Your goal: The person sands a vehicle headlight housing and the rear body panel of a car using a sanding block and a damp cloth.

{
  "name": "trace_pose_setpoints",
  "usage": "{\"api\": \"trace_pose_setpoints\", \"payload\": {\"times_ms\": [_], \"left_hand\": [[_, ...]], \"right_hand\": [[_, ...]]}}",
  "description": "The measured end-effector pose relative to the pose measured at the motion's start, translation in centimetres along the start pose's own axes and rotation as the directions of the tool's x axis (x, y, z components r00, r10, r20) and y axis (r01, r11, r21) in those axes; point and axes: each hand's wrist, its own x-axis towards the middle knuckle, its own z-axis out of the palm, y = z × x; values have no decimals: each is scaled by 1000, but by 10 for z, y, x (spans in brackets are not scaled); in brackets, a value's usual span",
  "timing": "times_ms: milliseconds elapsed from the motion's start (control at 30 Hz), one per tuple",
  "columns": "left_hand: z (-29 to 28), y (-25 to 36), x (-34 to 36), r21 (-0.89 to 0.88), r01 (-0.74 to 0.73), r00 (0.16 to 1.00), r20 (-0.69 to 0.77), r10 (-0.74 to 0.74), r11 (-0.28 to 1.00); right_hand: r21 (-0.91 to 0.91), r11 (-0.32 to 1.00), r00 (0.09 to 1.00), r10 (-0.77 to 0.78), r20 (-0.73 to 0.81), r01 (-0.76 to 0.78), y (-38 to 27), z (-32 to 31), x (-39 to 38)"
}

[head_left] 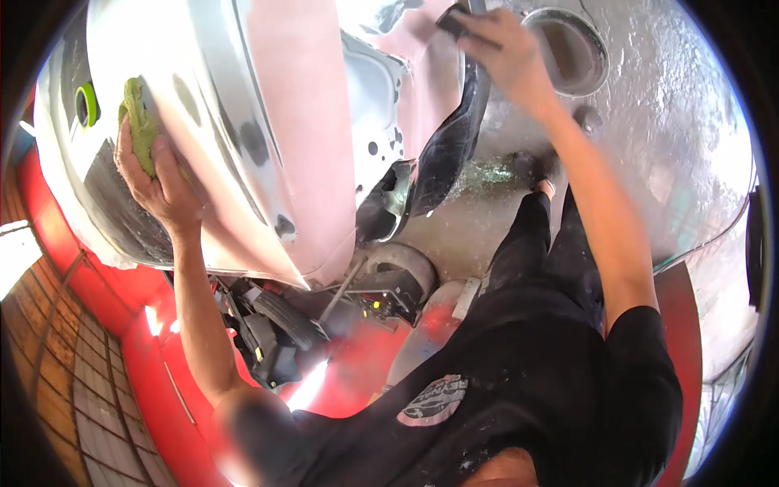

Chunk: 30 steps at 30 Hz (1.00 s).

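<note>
While the left hand [166,191] is closed on a green cloth [142,134], fingers to one side and thumb to the other, the cloth lies against the white-and-pink car body [312,122], toward the body's left edge. Just beside it, further toward that edge, a bright green ring [89,105] is noted. The right hand [511,61], slightly blurred, is raised at the body's upper right edge with its fingers clamped on a small dark block [451,22]; whether the block touches the body cannot be determined. Black trim [445,154] follows the body's right edge. Right of that edge, a round basin [603,65] stands on the wet grey floor [682,122]. Below the body's lower pointed corner, a tyre [284,316] is observed among dark parts.
</note>
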Motion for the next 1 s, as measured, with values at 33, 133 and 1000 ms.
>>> {"api": "trace_pose_setpoints", "payload": {"times_ms": [33,133,1000], "left_hand": [[-1,-1,-4,-10,13,1000,-8,-13,1000],[3,5,1,-25,32,999,-12,-32,999],[1,10,0,-1,108,994,-2,-108,994]], "right_hand": [[100,995,1000,-14,11,13,-5,12,-17],[98,995,999,31,-37,-27,-25,37,-14],[163,985,969,-9,-247,51,-25,60,-19]]}}
